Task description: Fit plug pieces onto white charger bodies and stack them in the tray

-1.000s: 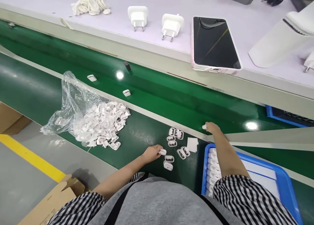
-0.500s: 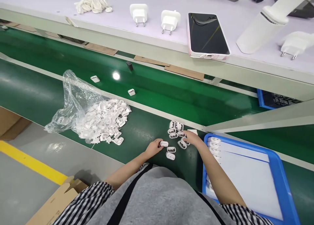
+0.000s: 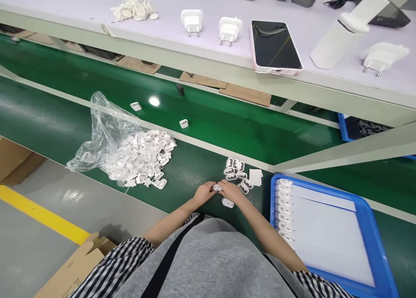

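Note:
My left hand (image 3: 205, 193) and my right hand (image 3: 230, 191) meet over the green bench, both closed on one small white charger housing (image 3: 217, 188). Just below my right fingers lies another white housing (image 3: 228, 202), partly hidden by the hand. Past my fingers sits a cluster of open-ended white housings (image 3: 231, 176) with dark parts inside. Two more housings (image 3: 243, 188) lie at its near right. To the left, a heap of small white plastic pieces (image 3: 139, 157) spills from a clear plastic bag (image 3: 104, 116).
At right, a blue tray (image 3: 377, 228) holds a row of white pieces on white sheets. White paper squares (image 3: 255, 176) lie beside it. The shelf above carries a phone (image 3: 276, 45) and white plug adapters (image 3: 192, 21). A metal post (image 3: 344, 148) slants behind the tray.
My right hand has moved from the cluster down and left to the housing in my left hand, uncovering the paper squares. The view has shifted slightly.

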Demonstrator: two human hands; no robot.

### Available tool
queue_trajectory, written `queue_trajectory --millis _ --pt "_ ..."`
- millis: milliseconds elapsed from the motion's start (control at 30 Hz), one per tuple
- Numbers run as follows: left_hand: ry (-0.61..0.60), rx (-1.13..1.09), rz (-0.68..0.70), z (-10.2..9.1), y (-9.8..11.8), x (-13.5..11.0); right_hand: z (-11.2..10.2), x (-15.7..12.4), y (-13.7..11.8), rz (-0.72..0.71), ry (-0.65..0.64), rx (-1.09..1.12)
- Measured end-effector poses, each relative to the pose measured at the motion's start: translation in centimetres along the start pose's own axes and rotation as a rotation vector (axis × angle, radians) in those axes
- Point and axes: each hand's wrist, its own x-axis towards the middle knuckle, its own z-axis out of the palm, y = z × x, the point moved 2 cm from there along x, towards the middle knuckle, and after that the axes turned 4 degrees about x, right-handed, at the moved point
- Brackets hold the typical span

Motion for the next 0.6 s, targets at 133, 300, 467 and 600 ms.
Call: queue_trajectory --millis 133,300,467,600 --pt "0.07 0.005 -0.041 -0.2 0.3 0.5 0.2 1.1 0.8 -0.022 0.069 -0.019" --pt "0.064 0.083 -0.009 -0.6 0.8 1.3 0.5 1.6 1.6 -0.03 0.153 0.034" --pt "0.057 0.197 0.032 -0.6 1.1 1.4 0.7 1.6 2.0 -0.013 0.185 0.076" --pt "-0.04 0.296 -0.004 -1.4 1.7 1.7 0.6 1.6 2.0 -0.009 0.161 0.04"
